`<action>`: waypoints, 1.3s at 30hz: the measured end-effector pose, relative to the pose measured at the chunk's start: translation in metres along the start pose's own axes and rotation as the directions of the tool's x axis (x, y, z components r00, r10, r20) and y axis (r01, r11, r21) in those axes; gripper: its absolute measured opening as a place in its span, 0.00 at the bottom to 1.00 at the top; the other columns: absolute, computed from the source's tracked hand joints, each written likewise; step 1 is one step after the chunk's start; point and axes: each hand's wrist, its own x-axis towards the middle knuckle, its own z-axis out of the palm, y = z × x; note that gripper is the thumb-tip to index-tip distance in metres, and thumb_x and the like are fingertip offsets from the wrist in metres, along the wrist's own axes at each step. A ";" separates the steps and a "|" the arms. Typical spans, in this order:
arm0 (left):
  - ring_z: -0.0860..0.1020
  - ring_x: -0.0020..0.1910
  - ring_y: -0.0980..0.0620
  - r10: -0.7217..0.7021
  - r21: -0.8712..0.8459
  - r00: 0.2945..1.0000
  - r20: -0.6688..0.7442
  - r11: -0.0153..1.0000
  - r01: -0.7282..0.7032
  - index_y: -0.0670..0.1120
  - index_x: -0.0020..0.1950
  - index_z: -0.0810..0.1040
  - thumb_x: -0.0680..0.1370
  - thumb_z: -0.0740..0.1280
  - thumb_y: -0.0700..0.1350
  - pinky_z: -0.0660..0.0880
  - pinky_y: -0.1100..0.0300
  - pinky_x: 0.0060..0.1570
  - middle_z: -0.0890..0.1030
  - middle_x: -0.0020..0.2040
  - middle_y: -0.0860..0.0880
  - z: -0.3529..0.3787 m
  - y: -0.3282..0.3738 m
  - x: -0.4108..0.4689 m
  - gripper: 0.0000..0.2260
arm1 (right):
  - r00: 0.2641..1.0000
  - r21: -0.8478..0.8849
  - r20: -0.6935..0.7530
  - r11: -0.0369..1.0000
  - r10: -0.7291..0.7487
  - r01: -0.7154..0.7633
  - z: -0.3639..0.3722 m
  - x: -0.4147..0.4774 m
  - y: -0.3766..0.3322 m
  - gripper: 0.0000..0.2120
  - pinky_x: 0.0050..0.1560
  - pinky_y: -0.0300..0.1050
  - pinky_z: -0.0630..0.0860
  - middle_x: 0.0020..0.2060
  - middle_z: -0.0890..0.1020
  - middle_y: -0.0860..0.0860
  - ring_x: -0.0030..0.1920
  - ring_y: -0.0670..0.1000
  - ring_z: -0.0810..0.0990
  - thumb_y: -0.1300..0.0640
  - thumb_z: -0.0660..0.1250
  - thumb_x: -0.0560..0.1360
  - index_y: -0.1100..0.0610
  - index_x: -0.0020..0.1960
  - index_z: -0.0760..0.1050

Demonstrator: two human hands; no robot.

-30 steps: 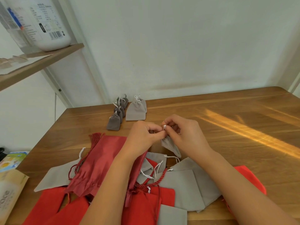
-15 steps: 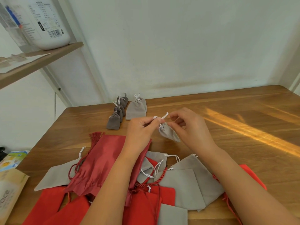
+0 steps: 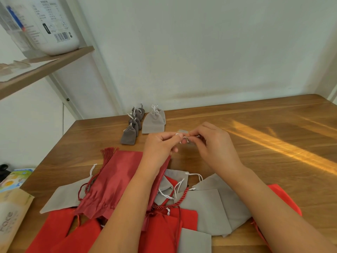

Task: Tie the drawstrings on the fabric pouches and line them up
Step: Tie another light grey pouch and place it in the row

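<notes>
My left hand (image 3: 160,147) and my right hand (image 3: 215,147) meet above the table and pinch the white drawstring (image 3: 184,136) of a small grey pouch (image 3: 183,132), mostly hidden behind my fingers. Several tied small dark grey pouches (image 3: 129,135) stand in a row at the back, with a tied larger grey pouch (image 3: 152,123) beside them. Loose pouches lie in a heap near me: a dark red satin one (image 3: 113,181), bright red ones (image 3: 160,232) and grey ones (image 3: 206,210) with untied white strings.
The wooden table (image 3: 264,148) meets a white wall behind. A shelf (image 3: 45,66) at upper left carries a big white bottle (image 3: 54,24). A tan packet (image 3: 11,216) and a colourful box (image 3: 16,178) sit at the left edge.
Both hands have lifted the small grey pouch away from me toward the tied row. The pouch hung visibly below my fingers earlier; now my hands cover most of it.
</notes>
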 end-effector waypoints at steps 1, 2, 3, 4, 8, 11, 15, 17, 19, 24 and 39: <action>0.71 0.27 0.59 -0.050 -0.087 0.999 0.006 0.995 0.050 0.48 0.42 0.85 0.76 0.69 0.42 0.68 0.67 0.28 0.82 0.34 0.47 0.000 0.001 0.000 0.06 | 1.000 -0.004 0.000 1.000 0.003 -0.003 0.000 0.000 -0.001 0.03 0.38 0.24 0.66 0.39 0.77 0.45 0.37 0.41 0.71 0.63 0.72 0.72 0.57 0.44 0.81; 0.72 0.27 0.60 -0.100 -0.174 0.995 0.024 0.979 0.103 0.45 0.44 0.85 0.76 0.70 0.41 0.68 0.69 0.28 0.83 0.36 0.47 -0.001 0.001 0.000 0.04 | 1.000 -0.009 0.003 1.000 0.002 -0.002 0.000 0.000 -0.001 0.02 0.37 0.24 0.65 0.38 0.77 0.45 0.36 0.41 0.70 0.63 0.72 0.73 0.57 0.43 0.80; 0.72 0.28 0.60 -0.149 -0.256 0.988 0.046 0.954 0.156 0.44 0.44 0.84 0.75 0.70 0.39 0.69 0.70 0.28 0.84 0.36 0.48 -0.001 0.002 0.000 0.03 | 1.000 -0.011 0.009 1.000 -0.001 0.001 0.000 -0.001 -0.002 0.02 0.37 0.25 0.65 0.38 0.77 0.45 0.36 0.41 0.69 0.63 0.71 0.73 0.57 0.43 0.80; 0.72 0.27 0.60 -0.196 -0.324 0.979 0.064 0.923 0.206 0.42 0.44 0.83 0.74 0.71 0.38 0.69 0.71 0.27 0.84 0.36 0.49 -0.001 0.002 0.000 0.02 | 1.000 -0.008 0.020 1.000 -0.005 0.006 0.000 -0.001 -0.003 0.02 0.36 0.26 0.64 0.38 0.77 0.45 0.36 0.40 0.69 0.62 0.71 0.73 0.56 0.43 0.79; 0.70 0.27 0.60 -0.278 -0.392 0.956 0.090 0.873 0.290 0.44 0.40 0.84 0.70 0.73 0.37 0.68 0.72 0.26 0.80 0.36 0.48 -0.005 0.000 0.004 0.03 | 0.998 0.023 0.058 1.000 -0.012 0.010 -0.003 0.000 -0.003 0.03 0.38 0.26 0.66 0.39 0.75 0.44 0.35 0.38 0.69 0.63 0.70 0.73 0.56 0.44 0.79; 0.68 0.28 0.60 -0.272 -0.385 0.957 0.098 0.877 0.288 0.46 0.35 0.85 0.69 0.73 0.37 0.67 0.71 0.27 0.77 0.35 0.48 -0.008 -0.002 0.006 0.06 | 0.997 0.042 0.078 0.999 -0.002 -0.001 -0.006 0.002 -0.003 0.03 0.40 0.26 0.66 0.39 0.76 0.46 0.36 0.36 0.69 0.63 0.70 0.73 0.56 0.44 0.79; 0.71 0.31 0.59 -0.200 -0.307 0.977 0.077 0.927 0.214 0.47 0.36 0.84 0.70 0.73 0.36 0.68 0.68 0.35 0.79 0.34 0.51 -0.009 -0.004 0.006 0.07 | 0.990 0.061 0.141 0.998 -0.016 0.007 -0.010 0.002 -0.004 0.03 0.41 0.26 0.66 0.38 0.75 0.44 0.37 0.36 0.70 0.63 0.71 0.72 0.57 0.43 0.79; 0.77 0.33 0.59 -0.120 -0.242 0.990 0.068 0.961 0.134 0.46 0.39 0.83 0.71 0.73 0.35 0.73 0.67 0.39 0.83 0.34 0.51 -0.011 -0.002 0.004 0.06 | 0.982 0.091 0.190 0.996 -0.003 -0.014 -0.013 0.003 -0.005 0.03 0.41 0.27 0.66 0.38 0.76 0.43 0.37 0.38 0.71 0.63 0.72 0.73 0.56 0.43 0.80; 0.80 0.36 0.57 -0.052 -0.194 0.995 0.088 0.979 0.068 0.45 0.41 0.82 0.71 0.73 0.35 0.75 0.68 0.40 0.84 0.36 0.50 -0.012 0.000 0.003 0.05 | 0.967 0.127 0.252 0.990 0.034 -0.068 -0.018 0.005 -0.004 0.04 0.38 0.30 0.66 0.36 0.77 0.42 0.36 0.42 0.73 0.61 0.72 0.72 0.53 0.42 0.81; 0.78 0.37 0.54 0.050 -0.130 0.992 0.118 0.991 -0.034 0.47 0.42 0.79 0.71 0.74 0.35 0.74 0.61 0.42 0.84 0.36 0.49 -0.013 -0.002 0.003 0.08 | 0.973 0.261 0.193 0.950 0.123 -0.172 -0.029 0.007 0.002 0.11 0.30 0.34 0.64 0.25 0.77 0.45 0.28 0.44 0.71 0.47 0.71 0.72 0.46 0.31 0.79; 0.81 0.36 0.55 0.242 -0.146 0.955 0.173 0.965 -0.218 0.43 0.42 0.68 0.72 0.69 0.26 0.78 0.64 0.39 0.81 0.37 0.47 -0.007 0.001 0.000 0.14 | 0.949 0.096 0.315 0.994 0.021 -0.054 -0.021 0.006 0.000 0.18 0.41 0.28 0.68 0.51 0.84 0.44 0.45 0.40 0.79 0.53 0.73 0.72 0.46 0.62 0.79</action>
